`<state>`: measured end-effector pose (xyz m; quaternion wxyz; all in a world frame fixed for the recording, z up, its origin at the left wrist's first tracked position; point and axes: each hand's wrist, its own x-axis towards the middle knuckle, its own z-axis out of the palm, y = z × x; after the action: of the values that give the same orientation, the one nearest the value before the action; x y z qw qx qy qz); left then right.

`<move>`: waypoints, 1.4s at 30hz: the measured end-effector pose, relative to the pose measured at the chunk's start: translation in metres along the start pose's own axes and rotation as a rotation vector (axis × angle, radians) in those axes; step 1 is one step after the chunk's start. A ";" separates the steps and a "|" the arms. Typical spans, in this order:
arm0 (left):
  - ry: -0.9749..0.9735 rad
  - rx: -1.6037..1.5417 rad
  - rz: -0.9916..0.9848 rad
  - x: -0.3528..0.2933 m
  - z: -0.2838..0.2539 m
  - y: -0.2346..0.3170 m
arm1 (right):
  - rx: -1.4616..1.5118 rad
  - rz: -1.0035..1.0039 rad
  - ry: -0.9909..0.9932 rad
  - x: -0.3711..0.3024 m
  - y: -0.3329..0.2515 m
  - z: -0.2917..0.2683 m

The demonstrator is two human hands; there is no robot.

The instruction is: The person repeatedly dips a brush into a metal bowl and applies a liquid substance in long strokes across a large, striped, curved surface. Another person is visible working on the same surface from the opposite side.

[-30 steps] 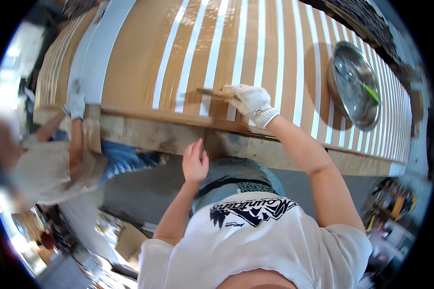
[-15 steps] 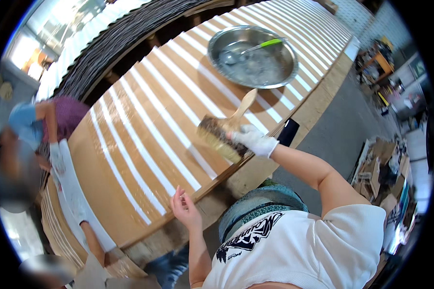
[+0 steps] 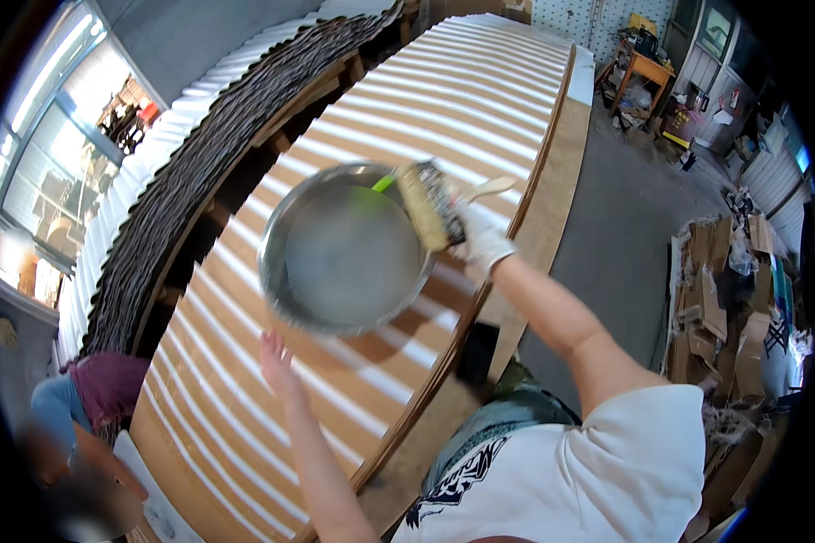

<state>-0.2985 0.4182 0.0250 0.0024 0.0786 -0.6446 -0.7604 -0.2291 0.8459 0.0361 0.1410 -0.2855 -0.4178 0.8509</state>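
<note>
**Wide brush (image 3: 426,206) now at the rim of the metal bowl (image 3: 274,262)**

Head view: the gloved right hand (image 3: 482,240) has its fingers closed round the brush near where the wooden handle meets the head; how tightly they press cannot be told. Half a second ago the brush was over the striped sheets (image 3: 181,443), apart from the bowl. Now its bristle end overlaps the bowl's right rim in view, and the handle points toward the long edge of the worktop (image 3: 557,172) nearest the person. Whether the bristles touch the rim, or the cloudy liquid (image 3: 349,262) inside, cannot be made out. For the work in hand, this means the brush is at the bowl and off the stripes.

The bowl stands on the sheets, in from that same long edge, with both ends of the worktop well apart from it. Its new place in view goes with a turn of the head camera. A short piece of green handle (image 3: 383,184) shows at its rim, beside the bristles.

The bare left hand (image 3: 282,366) has also shifted: it is now over the sheets, just beside the bowl, fingers loosely extended and holding nothing.
</note>
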 end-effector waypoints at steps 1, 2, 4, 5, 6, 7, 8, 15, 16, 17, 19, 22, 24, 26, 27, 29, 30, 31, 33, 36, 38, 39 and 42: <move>0.064 -0.036 -0.093 0.029 0.018 -0.009 | 0.155 -0.079 -0.047 0.017 0.001 0.012; 0.131 -0.072 -0.213 0.048 0.027 -0.013 | 0.131 -0.032 -0.064 0.031 0.000 0.013; -0.055 -0.027 -0.328 0.068 0.057 -0.007 | 0.068 -0.009 -0.086 0.072 -0.001 -0.005; -0.007 -0.124 -0.366 0.079 0.053 -0.006 | 0.122 -0.040 -0.100 0.081 -0.002 0.004; 0.044 -0.223 -0.400 0.087 0.048 -0.008 | 0.086 0.025 -0.118 0.086 -0.005 0.010; 0.161 -0.219 -0.349 0.084 0.037 -0.008 | 0.143 0.149 -0.173 0.074 -0.017 0.023; 0.239 -0.217 -0.310 0.087 0.051 -0.006 | 0.190 0.118 -0.188 0.084 -0.014 0.020; 0.562 -0.115 -0.210 0.051 0.162 0.044 | 0.012 0.188 -0.127 0.135 -0.077 -0.003; 0.548 -0.153 -0.188 0.053 0.183 0.050 | 0.059 0.168 -0.147 0.142 -0.087 -0.008; 0.538 -0.192 -0.172 0.055 0.207 0.053 | 0.133 0.160 -0.173 0.153 -0.107 -0.011; 0.367 -0.345 -0.199 0.050 0.284 0.067 | 0.206 0.078 -0.169 0.171 -0.157 -0.025; 0.251 -0.260 -0.206 0.089 0.363 0.047 | 0.373 0.064 -0.139 0.182 -0.254 -0.043; 0.227 -0.316 -0.235 0.089 0.444 0.056 | 0.319 -0.128 -0.117 0.199 -0.295 -0.061; 0.181 -0.419 -0.209 0.105 0.489 0.045 | 0.184 -0.231 -0.031 0.229 -0.319 -0.089; 0.179 -0.456 -0.231 0.109 0.519 0.040 | 0.203 -0.257 0.025 0.242 -0.333 -0.099; 0.154 -0.527 -0.251 0.127 0.563 0.025 | 0.246 -0.305 0.097 0.277 -0.353 -0.124; 0.137 -0.557 -0.259 0.136 0.578 0.009 | 0.326 -0.296 0.103 0.284 -0.359 -0.130; 0.094 -0.587 -0.295 0.129 0.600 0.010 | 0.295 -0.322 0.105 0.291 -0.365 -0.142; 0.030 -0.402 -0.347 0.146 0.614 -0.018 | 0.189 -0.330 0.123 0.305 -0.372 -0.160; -0.031 0.001 -0.349 0.169 0.593 -0.071 | -0.071 -0.351 0.160 0.326 -0.366 -0.178; -0.064 0.095 -0.156 0.156 0.574 -0.080 | -0.303 -0.473 0.168 0.337 -0.359 -0.196; -0.056 0.015 -0.177 0.147 0.560 -0.075 | -0.330 -0.465 0.122 0.336 -0.354 -0.191; -0.094 0.118 -0.111 0.104 0.494 -0.058 | -0.764 -0.328 0.015 0.341 -0.349 -0.171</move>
<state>-0.4561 0.9008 0.0333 -0.0744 0.0783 -0.6823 -0.7230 -0.3973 1.3308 0.1033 0.1615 -0.2532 -0.7423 0.5990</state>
